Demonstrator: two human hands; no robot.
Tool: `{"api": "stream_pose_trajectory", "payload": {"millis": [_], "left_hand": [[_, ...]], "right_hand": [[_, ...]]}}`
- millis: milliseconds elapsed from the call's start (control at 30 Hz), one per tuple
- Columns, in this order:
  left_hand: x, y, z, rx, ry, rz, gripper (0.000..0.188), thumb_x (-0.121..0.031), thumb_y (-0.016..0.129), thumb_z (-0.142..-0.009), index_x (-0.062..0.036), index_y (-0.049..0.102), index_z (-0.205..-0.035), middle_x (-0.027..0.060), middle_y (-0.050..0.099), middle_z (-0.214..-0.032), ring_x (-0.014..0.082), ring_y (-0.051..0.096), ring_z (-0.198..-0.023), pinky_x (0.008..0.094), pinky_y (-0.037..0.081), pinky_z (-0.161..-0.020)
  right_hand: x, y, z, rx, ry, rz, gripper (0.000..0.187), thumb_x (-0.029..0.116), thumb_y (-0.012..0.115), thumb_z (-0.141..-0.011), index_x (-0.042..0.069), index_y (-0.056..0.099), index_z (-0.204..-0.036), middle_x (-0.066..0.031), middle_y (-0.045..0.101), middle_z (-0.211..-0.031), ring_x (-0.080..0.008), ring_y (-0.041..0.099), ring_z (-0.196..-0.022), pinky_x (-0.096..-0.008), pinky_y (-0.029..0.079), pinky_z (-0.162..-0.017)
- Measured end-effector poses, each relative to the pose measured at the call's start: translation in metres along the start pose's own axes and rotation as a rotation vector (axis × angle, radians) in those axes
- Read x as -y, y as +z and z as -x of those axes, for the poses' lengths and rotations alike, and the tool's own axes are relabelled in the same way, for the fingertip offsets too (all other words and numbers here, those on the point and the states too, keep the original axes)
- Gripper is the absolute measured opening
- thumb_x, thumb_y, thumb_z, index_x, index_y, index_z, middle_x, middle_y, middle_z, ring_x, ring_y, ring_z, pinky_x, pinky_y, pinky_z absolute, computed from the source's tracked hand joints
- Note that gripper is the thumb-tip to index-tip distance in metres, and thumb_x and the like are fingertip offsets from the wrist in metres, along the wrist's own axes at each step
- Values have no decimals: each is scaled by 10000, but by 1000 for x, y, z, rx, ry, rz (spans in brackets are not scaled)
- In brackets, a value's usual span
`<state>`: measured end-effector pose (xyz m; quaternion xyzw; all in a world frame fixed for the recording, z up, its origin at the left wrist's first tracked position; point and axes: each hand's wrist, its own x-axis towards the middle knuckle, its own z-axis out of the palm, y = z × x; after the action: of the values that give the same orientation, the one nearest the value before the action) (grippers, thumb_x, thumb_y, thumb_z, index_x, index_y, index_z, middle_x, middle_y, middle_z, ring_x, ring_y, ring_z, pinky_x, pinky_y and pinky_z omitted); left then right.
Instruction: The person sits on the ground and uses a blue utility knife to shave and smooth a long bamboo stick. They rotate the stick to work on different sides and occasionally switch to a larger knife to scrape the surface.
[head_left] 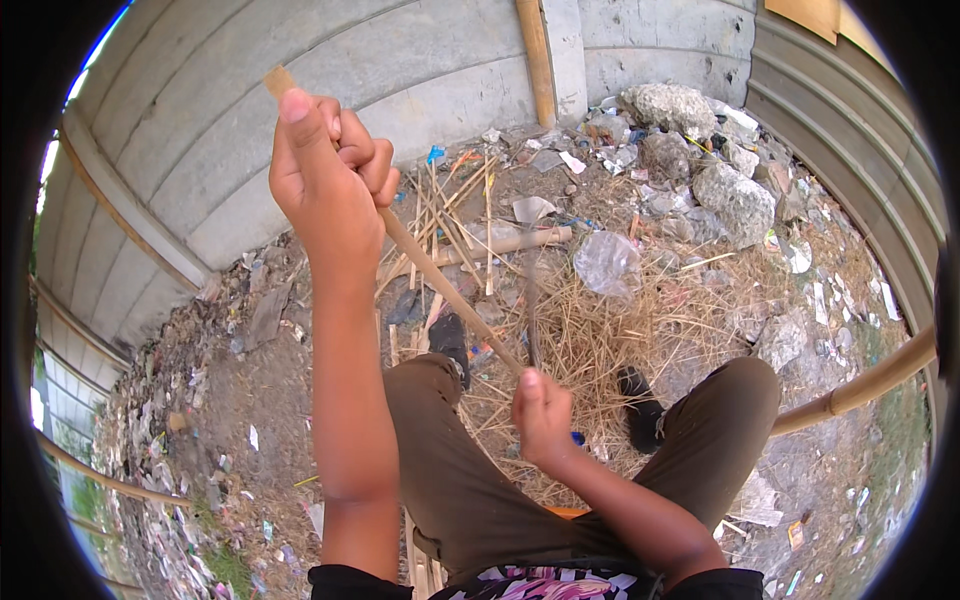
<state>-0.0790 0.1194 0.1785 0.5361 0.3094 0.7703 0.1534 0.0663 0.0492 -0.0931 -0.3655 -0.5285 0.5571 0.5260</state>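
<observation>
My left hand [335,165], raised at the upper left, is closed round a long flat bamboo strip [450,290] near its far end, thumb along it. The strip slants down and right to my right hand [543,415]. That hand is closed round a knife, its handle hidden in the fist. The thin, dark knife blade [532,310] points away from me and is slightly blurred. It meets the strip's near end by my right thumb; whether it bites into the bamboo I cannot tell.
Cut bamboo strips [450,220] lie crossed over a bamboo pole [500,245] ahead. Pale shavings [600,350] cover the ground between my shoes. Broken concrete chunks [735,200] stand at the far right. A thick bamboo pole [860,380] juts in beside my right knee. Concrete walls [440,100] rise beyond.
</observation>
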Motion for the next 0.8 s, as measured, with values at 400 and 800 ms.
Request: {"api": "stream_pose_trajectory", "payload": {"millis": [400, 800], "left_hand": [[-10, -25, 14, 89, -117, -393, 450, -328, 548, -1034, -57, 326, -1317, 83, 576, -835, 158, 567, -698, 294, 485, -653], [98, -26, 85, -82, -278, -393, 655, -426, 751, -894, 0, 411, -1257, 109, 638, -872, 174, 629, -862, 311, 521, -776]], "right_hand": [[-180, -37, 44, 202, 770, 674, 592, 460, 652, -829, -131, 678, -809, -276, 687, -748, -397, 708, -735, -449, 550, -711], [-190, -49, 50, 342, 947, 707, 461, 381, 626, -866, -31, 718, -1051, -236, 721, -949, -356, 719, -907, -414, 558, -800]]}}
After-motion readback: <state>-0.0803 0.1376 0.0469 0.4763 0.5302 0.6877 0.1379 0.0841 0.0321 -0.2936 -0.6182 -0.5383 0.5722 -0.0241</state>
